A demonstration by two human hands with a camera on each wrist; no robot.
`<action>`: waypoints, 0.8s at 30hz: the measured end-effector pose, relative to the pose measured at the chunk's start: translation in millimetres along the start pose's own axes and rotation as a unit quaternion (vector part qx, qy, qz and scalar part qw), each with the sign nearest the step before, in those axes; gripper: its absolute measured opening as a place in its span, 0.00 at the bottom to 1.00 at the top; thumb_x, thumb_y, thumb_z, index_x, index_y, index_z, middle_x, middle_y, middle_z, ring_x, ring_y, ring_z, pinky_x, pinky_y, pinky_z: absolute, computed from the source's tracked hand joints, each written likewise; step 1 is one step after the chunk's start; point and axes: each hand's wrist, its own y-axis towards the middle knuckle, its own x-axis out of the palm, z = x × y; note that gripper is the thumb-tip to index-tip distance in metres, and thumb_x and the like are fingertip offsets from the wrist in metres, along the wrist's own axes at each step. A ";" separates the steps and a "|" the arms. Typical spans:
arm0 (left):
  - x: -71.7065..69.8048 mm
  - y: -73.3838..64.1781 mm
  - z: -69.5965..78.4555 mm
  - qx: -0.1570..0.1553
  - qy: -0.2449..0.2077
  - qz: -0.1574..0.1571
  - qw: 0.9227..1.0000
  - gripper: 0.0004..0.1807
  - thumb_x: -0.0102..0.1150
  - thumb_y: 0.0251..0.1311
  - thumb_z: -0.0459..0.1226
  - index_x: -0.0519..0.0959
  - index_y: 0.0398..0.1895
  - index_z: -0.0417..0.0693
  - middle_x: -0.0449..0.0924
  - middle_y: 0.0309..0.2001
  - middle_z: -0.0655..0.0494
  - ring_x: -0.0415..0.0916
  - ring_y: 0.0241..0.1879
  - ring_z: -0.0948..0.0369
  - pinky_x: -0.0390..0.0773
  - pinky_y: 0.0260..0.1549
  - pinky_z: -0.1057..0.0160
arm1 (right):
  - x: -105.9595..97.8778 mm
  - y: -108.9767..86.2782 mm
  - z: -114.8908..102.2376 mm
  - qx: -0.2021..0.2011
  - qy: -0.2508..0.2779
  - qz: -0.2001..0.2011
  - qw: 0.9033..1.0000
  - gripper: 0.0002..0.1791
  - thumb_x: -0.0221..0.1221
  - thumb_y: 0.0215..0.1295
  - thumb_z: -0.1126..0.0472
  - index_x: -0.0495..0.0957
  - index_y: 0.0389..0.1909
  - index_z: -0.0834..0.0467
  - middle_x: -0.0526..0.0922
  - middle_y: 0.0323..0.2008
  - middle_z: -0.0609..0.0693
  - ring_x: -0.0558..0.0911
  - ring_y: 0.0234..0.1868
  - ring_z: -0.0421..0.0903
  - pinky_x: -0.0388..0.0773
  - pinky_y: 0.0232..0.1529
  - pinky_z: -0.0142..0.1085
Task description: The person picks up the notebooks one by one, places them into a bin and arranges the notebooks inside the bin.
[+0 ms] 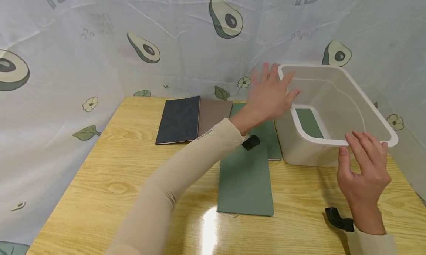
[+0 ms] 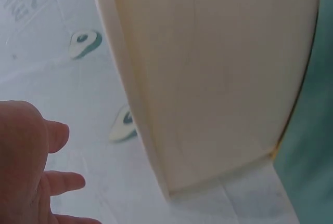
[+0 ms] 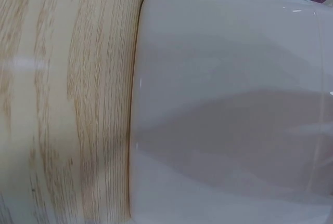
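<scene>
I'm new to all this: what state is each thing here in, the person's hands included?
Beige plastic open-topped bin: upright.
Flat green rectangle inside the bin: lying on its floor.
Front green rectangular cover: lying flat, overlapping the rear one.
Rear green rectangular cover: lying flat, partly covered.
Dark navy rectangular cover: lying down.
Brown rectangular cover: lying down, partly hidden.
Left hand: fingers spread.
Right hand: fingers at the bin's near rim.

Beige sleeves (image 1: 189,162) — small dark lettering (image 1: 205,134) marks the left — meet black wrist pieces (image 1: 339,221).
</scene>
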 end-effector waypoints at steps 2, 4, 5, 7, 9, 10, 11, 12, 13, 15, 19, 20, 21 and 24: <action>0.4 -1.0 -11.5 -0.010 -0.028 0.003 1.000 0.35 0.25 0.81 0.65 0.43 0.87 0.77 0.37 0.89 0.53 0.31 0.89 0.50 0.41 0.84 0.39 | 0.2 -0.5 1.6 0.001 -0.001 -0.001 1.000 0.19 0.63 0.73 0.53 0.89 0.53 0.63 0.88 0.53 0.68 0.83 0.62 0.69 0.61 0.79 0.65; 1.7 -3.4 -23.8 -0.017 -0.047 0.008 0.999 0.35 0.26 0.82 0.65 0.44 0.87 0.76 0.38 0.89 0.52 0.32 0.89 0.49 0.42 0.84 0.38 | 0.4 -1.0 3.4 0.003 -0.001 -0.001 1.000 0.20 0.63 0.73 0.53 0.89 0.53 0.63 0.88 0.53 0.68 0.83 0.62 0.69 0.61 0.79 0.65; 2.7 -5.0 -30.3 -0.021 -0.054 0.010 0.998 0.35 0.26 0.82 0.65 0.44 0.87 0.75 0.38 0.89 0.51 0.32 0.89 0.49 0.42 0.84 0.37 | 0.5 -1.4 3.9 0.003 -0.001 0.000 1.000 0.20 0.63 0.73 0.53 0.89 0.53 0.63 0.88 0.53 0.68 0.83 0.62 0.69 0.61 0.79 0.65; 4.8 -9.5 -43.9 -0.031 -0.063 0.011 0.997 0.35 0.26 0.82 0.64 0.44 0.88 0.75 0.38 0.89 0.51 0.33 0.88 0.48 0.43 0.83 0.36 | 0.8 -1.9 4.6 0.004 0.001 0.003 1.000 0.19 0.63 0.73 0.53 0.89 0.52 0.63 0.88 0.53 0.68 0.83 0.62 0.68 0.61 0.79 0.65; 7.0 -14.8 -57.7 -0.040 -0.071 0.014 0.997 0.35 0.27 0.82 0.64 0.45 0.88 0.74 0.39 0.89 0.50 0.34 0.88 0.47 0.45 0.82 0.34 | 1.0 -2.1 5.4 0.004 0.002 0.005 1.000 0.19 0.63 0.72 0.53 0.89 0.52 0.63 0.88 0.53 0.68 0.83 0.62 0.68 0.62 0.79 0.65; 7.9 -17.8 -65.1 -0.046 -0.076 0.014 0.996 0.35 0.28 0.82 0.64 0.45 0.87 0.74 0.39 0.89 0.50 0.34 0.88 0.47 0.45 0.82 0.34 | 1.3 -2.2 5.4 0.004 0.002 0.006 1.000 0.19 0.63 0.72 0.53 0.89 0.52 0.63 0.89 0.53 0.67 0.83 0.62 0.68 0.62 0.79 0.65; 8.9 -20.6 -72.7 -0.053 -0.078 0.012 0.995 0.35 0.28 0.82 0.64 0.45 0.87 0.75 0.39 0.89 0.51 0.34 0.88 0.47 0.44 0.82 0.34 | 1.9 -2.5 5.4 0.003 0.003 0.008 1.000 0.19 0.64 0.72 0.53 0.90 0.52 0.63 0.89 0.53 0.67 0.83 0.62 0.68 0.62 0.79 0.64; 10.0 -23.5 -80.3 -0.059 -0.080 0.012 0.995 0.35 0.28 0.82 0.64 0.45 0.87 0.75 0.39 0.89 0.50 0.34 0.88 0.47 0.45 0.82 0.33 | 2.2 -2.8 5.7 0.004 0.002 0.008 1.000 0.19 0.63 0.72 0.53 0.90 0.52 0.63 0.89 0.53 0.67 0.83 0.62 0.68 0.62 0.79 0.64; 11.2 -26.5 -87.9 -0.063 -0.083 0.014 0.994 0.35 0.29 0.82 0.64 0.46 0.87 0.75 0.39 0.89 0.50 0.34 0.88 0.46 0.44 0.82 0.32 | 2.5 -3.1 5.8 0.004 0.003 0.008 1.000 0.19 0.63 0.72 0.53 0.90 0.52 0.63 0.89 0.53 0.67 0.83 0.62 0.68 0.62 0.79 0.64; 13.3 -32.7 -103.1 -0.072 -0.085 0.015 0.994 0.35 0.29 0.82 0.64 0.46 0.87 0.74 0.40 0.88 0.49 0.34 0.88 0.45 0.44 0.81 0.31 | 3.0 -4.0 6.6 0.002 0.001 0.008 1.000 0.19 0.63 0.72 0.52 0.90 0.52 0.62 0.89 0.53 0.67 0.83 0.62 0.67 0.62 0.79 0.64; 16.8 -46.5 -133.2 -0.087 -0.099 0.021 0.991 0.35 0.32 0.82 0.62 0.47 0.88 0.71 0.40 0.88 0.48 0.33 0.88 0.43 0.41 0.81 0.30 | 4.0 -5.9 9.7 0.001 0.001 0.013 1.000 0.19 0.63 0.72 0.52 0.90 0.52 0.62 0.89 0.53 0.66 0.84 0.62 0.67 0.62 0.79 0.64; 17.2 -50.0 -140.1 -0.090 -0.105 0.023 0.990 0.35 0.33 0.82 0.62 0.47 0.88 0.70 0.39 0.88 0.47 0.33 0.88 0.42 0.40 0.81 0.29 | 4.1 -6.3 10.7 0.000 -0.001 0.015 1.000 0.19 0.63 0.72 0.51 0.90 0.52 0.61 0.89 0.53 0.65 0.84 0.62 0.66 0.62 0.79 0.64; 17.5 -53.5 -146.8 -0.094 -0.111 0.024 0.989 0.36 0.34 0.82 0.62 0.48 0.88 0.70 0.40 0.88 0.47 0.33 0.88 0.42 0.40 0.81 0.28 | 4.3 -6.8 11.6 0.000 0.000 0.017 1.000 0.19 0.63 0.72 0.51 0.90 0.51 0.61 0.89 0.53 0.65 0.84 0.62 0.66 0.62 0.79 0.64; 17.1 -64.1 -165.8 -0.111 -0.123 0.025 0.986 0.36 0.35 0.82 0.62 0.47 0.88 0.69 0.38 0.88 0.45 0.31 0.87 0.40 0.38 0.80 0.26 | 4.3 -7.7 13.9 0.000 -0.003 0.021 1.000 0.19 0.64 0.72 0.51 0.90 0.51 0.60 0.90 0.53 0.64 0.84 0.62 0.66 0.63 0.79 0.63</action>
